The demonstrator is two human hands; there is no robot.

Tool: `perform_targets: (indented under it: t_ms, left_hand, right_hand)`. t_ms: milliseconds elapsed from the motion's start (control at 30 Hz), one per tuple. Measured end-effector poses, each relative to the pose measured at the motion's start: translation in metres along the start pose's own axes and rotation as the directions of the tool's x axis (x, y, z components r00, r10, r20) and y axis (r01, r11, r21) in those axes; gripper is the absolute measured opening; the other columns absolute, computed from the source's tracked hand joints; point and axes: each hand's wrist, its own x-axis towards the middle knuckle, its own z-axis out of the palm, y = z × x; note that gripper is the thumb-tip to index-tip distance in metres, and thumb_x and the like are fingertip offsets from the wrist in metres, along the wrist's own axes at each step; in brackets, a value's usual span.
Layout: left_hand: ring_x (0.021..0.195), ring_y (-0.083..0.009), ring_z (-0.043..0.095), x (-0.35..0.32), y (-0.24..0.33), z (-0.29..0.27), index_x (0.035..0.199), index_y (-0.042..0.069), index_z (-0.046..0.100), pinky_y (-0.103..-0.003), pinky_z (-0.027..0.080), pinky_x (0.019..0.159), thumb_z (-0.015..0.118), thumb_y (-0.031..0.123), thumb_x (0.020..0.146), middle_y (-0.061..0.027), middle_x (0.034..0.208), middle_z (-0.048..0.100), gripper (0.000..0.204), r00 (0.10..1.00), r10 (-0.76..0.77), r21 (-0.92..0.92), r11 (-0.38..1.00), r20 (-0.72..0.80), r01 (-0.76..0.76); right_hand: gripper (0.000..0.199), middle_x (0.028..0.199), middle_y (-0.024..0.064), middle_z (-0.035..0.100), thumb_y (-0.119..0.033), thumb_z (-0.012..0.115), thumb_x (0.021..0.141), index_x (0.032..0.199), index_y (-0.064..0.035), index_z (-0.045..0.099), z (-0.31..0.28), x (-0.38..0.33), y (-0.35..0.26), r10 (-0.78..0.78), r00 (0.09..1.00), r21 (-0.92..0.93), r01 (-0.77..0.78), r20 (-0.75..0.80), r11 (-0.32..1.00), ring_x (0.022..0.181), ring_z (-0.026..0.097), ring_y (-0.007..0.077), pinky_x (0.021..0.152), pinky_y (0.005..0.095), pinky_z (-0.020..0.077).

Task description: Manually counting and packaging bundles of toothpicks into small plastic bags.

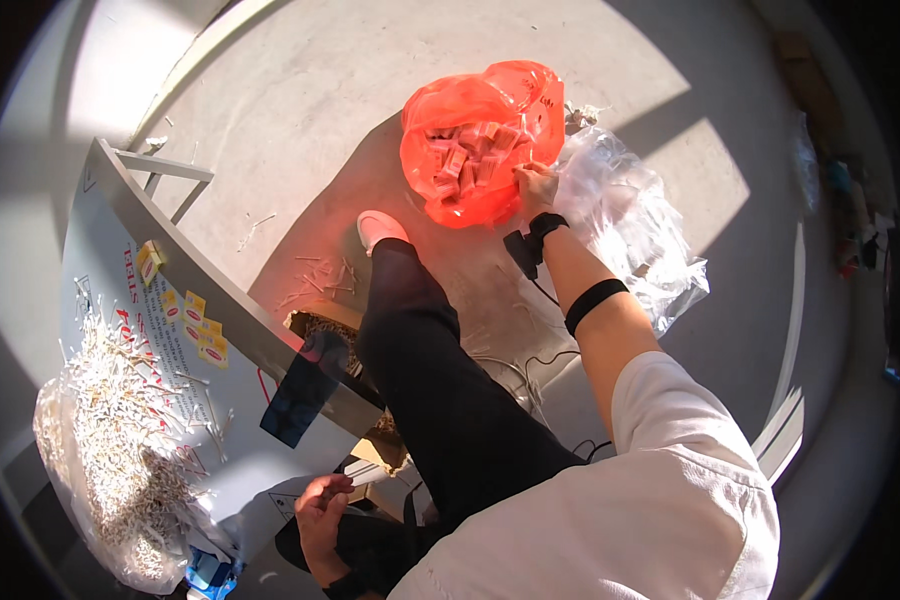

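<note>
A translucent red plastic bag (540, 90) stands open on the floor, holding many small packets (470, 155). My right hand (537, 186) reaches far forward to the bag's right edge, its fingers bent together against the rim; they appear to pinch the plastic. Down by my lap and the near end of the table, my left hand (320, 510) is raised with its fingers curled in. Whatever those fingers hold, if anything, is too small to make out.
Left of me is a table (100, 235) bearing a heap of short white sticks (135, 440) in clear plastic and several small yellow packets (210, 345). A dark flat panel (300, 395) sits at its edge. Crumpled clear plastic (630, 210), cables (520, 375) and a cardboard box (325, 315) lie around.
</note>
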Motion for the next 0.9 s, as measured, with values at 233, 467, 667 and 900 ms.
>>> perform_targets:
  t_ms: [233, 467, 667, 900]
  left_hand:
    - [0.085, -0.0111, 0.06, -0.004, 0.0, -0.003, 0.108, -0.003, 0.063, -0.024, 0.047, 0.075, 0.07, 0.021, 0.088, -0.008, 0.096, 0.067, 0.032, 0.987, 0.153, 0.058, 0.986, 0.048, -0.156]
    - [0.085, -0.0119, 0.061, -0.022, 0.001, -0.001, 0.11, -0.002, 0.062, -0.025, 0.049, 0.075, 0.069, 0.018, 0.088, -0.0076, 0.097, 0.067, 0.03, 0.973, 0.227, 0.025, 0.973, 0.035, -0.228]
    - [0.08, -0.0117, 0.062, -0.034, -0.02, -0.011, 0.106, -0.003, 0.062, -0.025, 0.051, 0.072, 0.066, 0.01, 0.09, -0.007, 0.09, 0.067, 0.021, 0.923, 0.384, 0.073, 0.922, -0.029, -0.381]
    - [0.068, -0.0092, 0.057, -0.067, -0.069, -0.066, 0.087, -0.003, 0.06, -0.024, 0.048, 0.064, 0.062, 0.006, 0.092, -0.0036, 0.074, 0.061, 0.011, 0.781, 0.364, -0.15, 0.855, -0.507, -0.496]
  right_hand:
    - [0.015, 0.069, 0.0023, 0.063, 0.007, 0.056, 0.072, 0.08, 0.003, 0.068, -0.062, -0.106, -0.092, -0.054, 0.998, 0.264, 0.047, 0.02, 0.964, 0.06, 0.053, 0.0072, 0.056, 0.0205, 0.0402]
    - [0.026, 0.076, 0.0018, 0.065, -0.005, 0.067, 0.082, 0.107, 0.0017, 0.066, -0.098, -0.141, -0.081, 0.104, 0.99, 0.11, -0.114, 0.093, 0.987, 0.062, 0.055, 0.0081, 0.057, 0.0211, 0.045]
    - [0.048, 0.11, 0.0048, 0.062, -0.011, 0.072, 0.079, 0.125, -0.0048, 0.059, -0.111, -0.142, -0.102, -0.027, 0.998, -0.126, 0.02, -0.05, 0.992, 0.095, 0.057, 0.0115, 0.081, 0.0302, 0.0441]
    - [0.011, 0.083, 0.002, 0.065, -0.008, 0.06, 0.092, 0.095, 0.0006, 0.066, -0.022, -0.205, -0.195, -0.303, 0.79, -0.126, 0.428, 0.533, 0.895, 0.07, 0.055, 0.0082, 0.065, 0.0197, 0.0455]
